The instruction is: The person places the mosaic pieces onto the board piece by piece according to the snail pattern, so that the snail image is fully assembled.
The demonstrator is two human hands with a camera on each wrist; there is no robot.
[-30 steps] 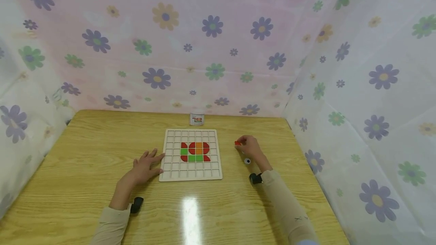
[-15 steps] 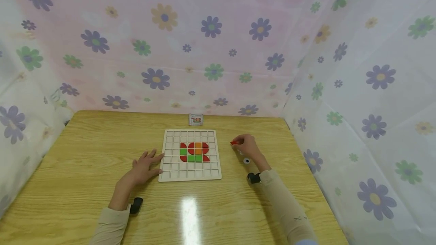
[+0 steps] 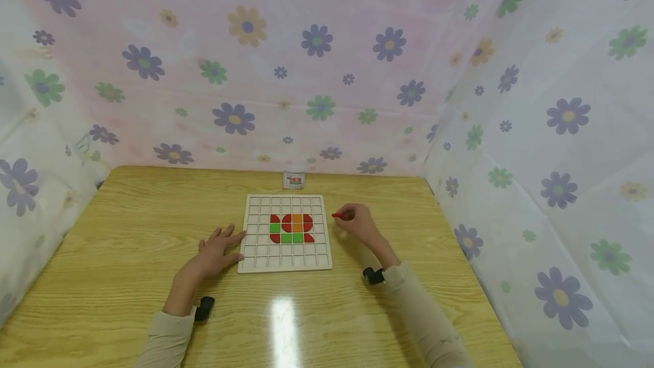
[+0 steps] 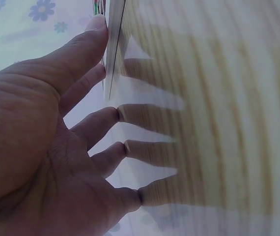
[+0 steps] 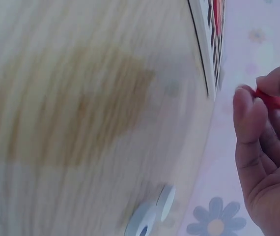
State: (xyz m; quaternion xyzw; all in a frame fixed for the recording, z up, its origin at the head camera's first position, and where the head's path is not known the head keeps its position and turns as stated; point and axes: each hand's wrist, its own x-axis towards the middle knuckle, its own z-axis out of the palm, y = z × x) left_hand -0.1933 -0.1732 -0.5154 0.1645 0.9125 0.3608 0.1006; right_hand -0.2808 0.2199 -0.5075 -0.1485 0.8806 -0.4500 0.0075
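Observation:
A pale wooden grid board (image 3: pixel 259 251) lies mid-table in the head view, with red, green and orange tiles (image 3: pixel 292 228) set in its central squares. My left hand (image 3: pixel 213 253) rests beside the board with fingers spread, the thumb against its left edge. In the left wrist view, the other fingertips (image 4: pixel 116 114) meet the tabletop. A small red tile (image 5: pixel 270 100) is pinched between the thumb and fingers of my right hand (image 3: pixel 357 224), held just off the board's right edge. Its exact shape is partly hidden by the fingers.
Two white discs (image 5: pixel 165 202), one showing a dark spot like an eye, lie on the table (image 5: pixel 81 187) near my right hand. Behind the board is a small picture card (image 3: pixel 293 180). Flowered sheets (image 3: pixel 317 78) close off the back and sides.
My right hand has moved left toward the board, carrying the red tile. Its arm now covers the white disc in the head view. My left hand has stayed in place.

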